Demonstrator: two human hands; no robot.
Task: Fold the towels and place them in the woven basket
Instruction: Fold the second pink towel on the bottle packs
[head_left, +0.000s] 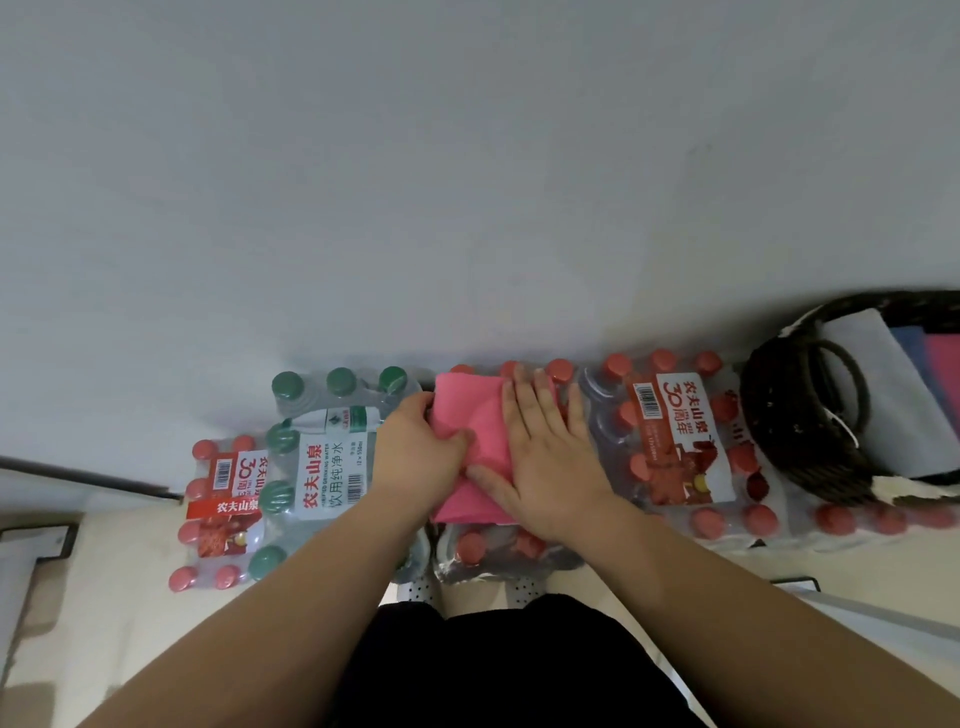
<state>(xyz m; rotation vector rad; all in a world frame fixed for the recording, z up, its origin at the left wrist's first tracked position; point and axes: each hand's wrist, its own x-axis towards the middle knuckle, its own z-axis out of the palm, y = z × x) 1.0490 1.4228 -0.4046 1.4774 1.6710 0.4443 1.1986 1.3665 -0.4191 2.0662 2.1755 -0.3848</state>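
A pink towel (480, 415) lies folded on top of a shrink-wrapped pack of red-capped bottles. My left hand (415, 457) pinches its left edge, fingers curled around the cloth. My right hand (545, 457) lies flat on the towel with fingers spread, pressing it down. At the far right stands the dark woven basket (779, 410), tilted toward me. Inside it I see folded towels: a white one (893, 395), a blue one (911, 348) and a pink one (945, 364).
Packs of water bottles line the white wall: a green-capped pack (322, 452), red-capped packs at the left (223, 509) and right (675, 441). The basket rests on the right packs. My dark trousers and dotted shoes show below.
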